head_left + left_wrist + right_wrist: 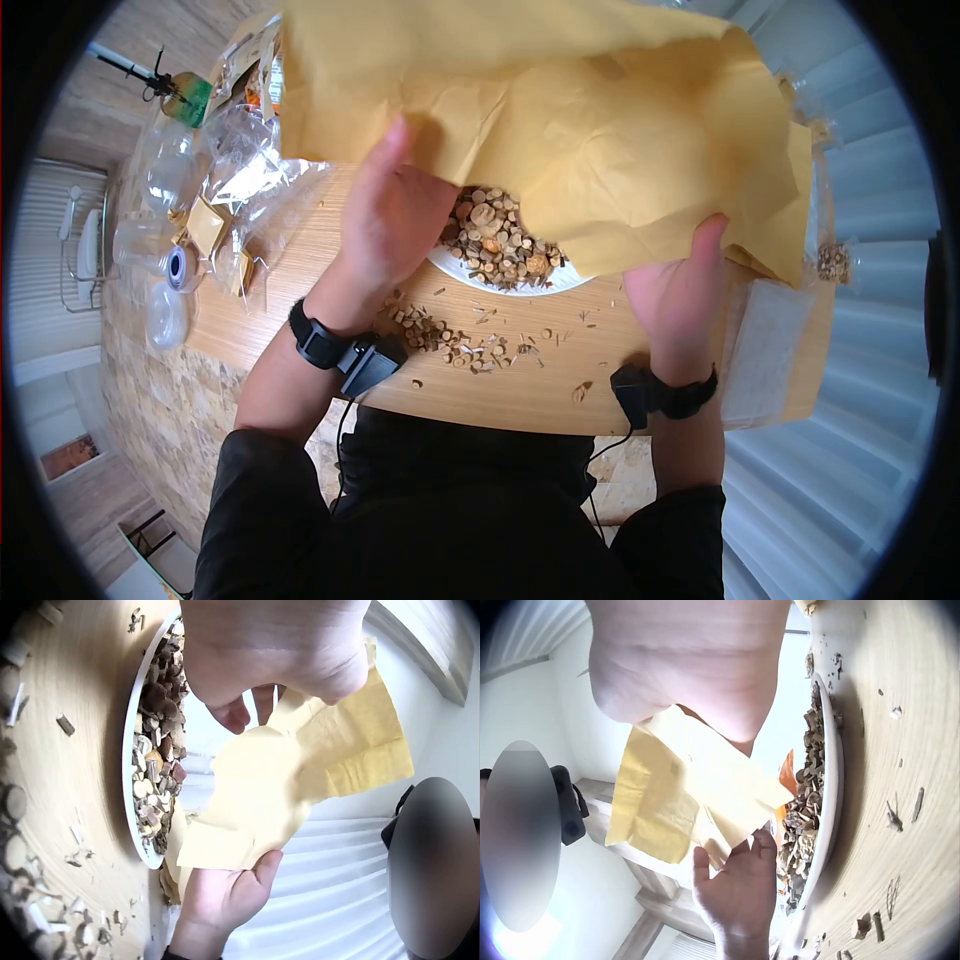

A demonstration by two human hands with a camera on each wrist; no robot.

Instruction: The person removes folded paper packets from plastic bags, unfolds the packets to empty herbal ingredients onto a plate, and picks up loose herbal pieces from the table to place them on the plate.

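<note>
A large sheet of yellow-brown kraft paper (620,150), creased and raised, is held between both hands over a white plate (572,281). My left hand (395,215) grips its near edge on the left, thumb on the near face and fingers behind. On the right, my right hand (680,290) holds the lower edge the same way, its fingers hidden behind the paper. Small round wood slices and bark bits (490,240) heap on the plate, partly covered by the paper in the head view. The left wrist view shows the paper (255,772) bent between the hands.
Loose wood pieces (430,335) lie scattered on the table in front of the plate. At left are clear plastic wrapping (250,150), a tape roll (182,268), clear plastic containers (165,180) and a green spray bottle (187,98). A translucent white sheet (768,350) lies at right.
</note>
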